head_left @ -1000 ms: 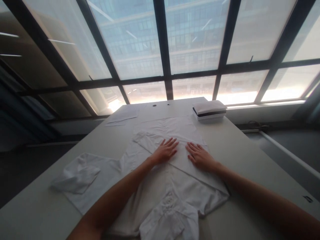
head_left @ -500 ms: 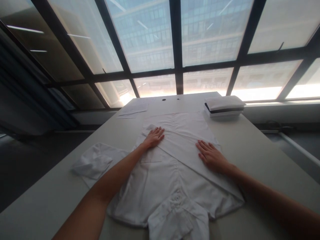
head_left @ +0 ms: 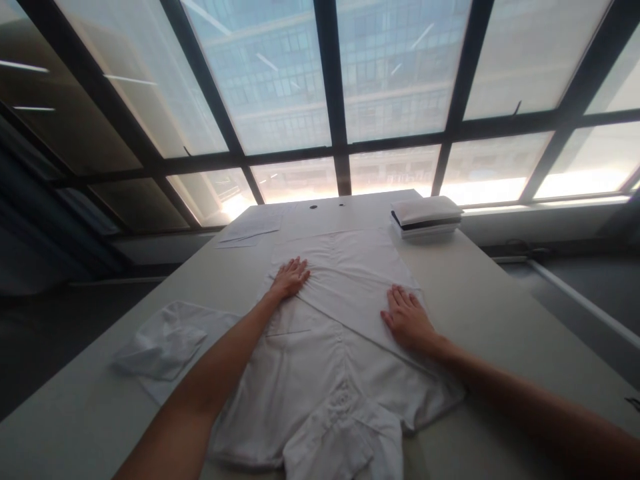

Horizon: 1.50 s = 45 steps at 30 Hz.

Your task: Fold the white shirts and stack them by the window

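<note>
A white shirt (head_left: 300,380) lies spread on the table, its collar end toward me and its hem at the far side. One sleeve (head_left: 357,313) is folded across the body on a slant. My left hand (head_left: 291,277) rests flat on the cloth at the left end of that sleeve, fingers spread. Flat on the shirt's right side lies my right hand (head_left: 407,318), fingers stretched out. The other sleeve (head_left: 165,340) sticks out to the left, bunched on the tabletop and partly hidden by my left forearm.
The white table (head_left: 490,320) extends to a wall of windows (head_left: 280,80). A stack of folded garments (head_left: 425,217), white with a dark layer, sits at the far right. Sheets of paper (head_left: 250,227) lie at the far left. A dark curtain (head_left: 45,227) hangs at left.
The camera view has turned slightly, shifting the scene left. My right hand has moved a little on the shirt; my left hand stays in place on the cloth.
</note>
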Motion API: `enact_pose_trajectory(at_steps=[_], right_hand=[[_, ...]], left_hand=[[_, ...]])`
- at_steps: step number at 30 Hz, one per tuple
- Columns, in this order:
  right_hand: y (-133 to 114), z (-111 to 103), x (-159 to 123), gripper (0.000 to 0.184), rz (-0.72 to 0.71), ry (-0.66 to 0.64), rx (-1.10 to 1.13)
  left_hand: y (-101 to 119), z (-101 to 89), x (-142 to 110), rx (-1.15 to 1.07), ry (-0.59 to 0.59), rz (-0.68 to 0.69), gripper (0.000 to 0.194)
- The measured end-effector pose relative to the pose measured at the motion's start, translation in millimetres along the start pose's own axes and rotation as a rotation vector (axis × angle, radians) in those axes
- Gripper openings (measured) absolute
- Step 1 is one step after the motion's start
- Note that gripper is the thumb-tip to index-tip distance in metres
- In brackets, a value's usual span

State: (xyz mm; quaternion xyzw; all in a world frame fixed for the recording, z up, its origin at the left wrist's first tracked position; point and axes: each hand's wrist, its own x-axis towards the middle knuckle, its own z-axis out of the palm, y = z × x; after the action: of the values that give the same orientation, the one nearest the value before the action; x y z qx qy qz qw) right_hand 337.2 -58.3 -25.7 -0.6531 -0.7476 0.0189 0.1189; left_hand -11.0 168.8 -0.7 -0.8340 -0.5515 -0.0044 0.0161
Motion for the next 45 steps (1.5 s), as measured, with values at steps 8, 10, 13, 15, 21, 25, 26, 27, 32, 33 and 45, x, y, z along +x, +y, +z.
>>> enact_pose_trajectory(at_steps=[8, 10, 13, 15, 21, 25, 26, 27, 32, 33, 45], right_hand=[[44.0, -13.6, 20.6, 0.068, 0.089, -0.033, -0.013], [61.9, -16.9, 25.6, 0.066, 0.192, -0.045, -0.020], [82.9, -20.1, 28.5, 0.065, 0.318, -0.028, -0.018], [90.4, -22.6, 28.9, 0.062, 0.389, 0.025, -0.014], [79.7, -30.2, 28.7, 0.057, 0.187, 0.060, 0.060], [67.1, -27.6, 22.2, 0.059, 0.133, -0.063, -0.023], [65.8, -26.4, 20.4, 0.060, 0.180, -0.073, -0.047], [65.2, -25.2, 18.9, 0.061, 0.220, -0.074, -0.069], [68.1, -20.8, 18.5, 0.060, 0.332, -0.033, -0.097], [68.9, -20.4, 19.0, 0.060, 0.352, -0.022, -0.087], [22.4, -29.0, 21.6, 0.056, 0.058, 0.161, 0.036]], left_hand=[[-1.2, -1.3, 1.0, 0.008, -0.008, 0.003, 0.064], [-1.4, -1.2, 1.4, 0.005, -0.008, -0.001, 0.064], [-2.3, -0.5, 2.3, 0.000, -0.012, -0.002, 0.064], [-3.4, 0.6, 3.1, 0.001, -0.006, 0.001, 0.064], [-6.1, 3.7, 5.2, 0.001, -0.002, 0.004, 0.064], [-5.5, 2.7, 5.5, 0.027, -0.015, -0.008, 0.064], [-5.1, 2.0, 5.5, 0.030, -0.016, -0.010, 0.064], [-4.5, 1.4, 5.3, 0.031, -0.016, -0.010, 0.064], [-2.6, 1.1, 3.6, 0.021, -0.013, -0.004, 0.064], [-3.1, 1.3, 3.2, 0.017, -0.011, -0.005, 0.064], [103.9, -32.1, -26.2, -0.002, 0.036, 0.268, 0.061]])
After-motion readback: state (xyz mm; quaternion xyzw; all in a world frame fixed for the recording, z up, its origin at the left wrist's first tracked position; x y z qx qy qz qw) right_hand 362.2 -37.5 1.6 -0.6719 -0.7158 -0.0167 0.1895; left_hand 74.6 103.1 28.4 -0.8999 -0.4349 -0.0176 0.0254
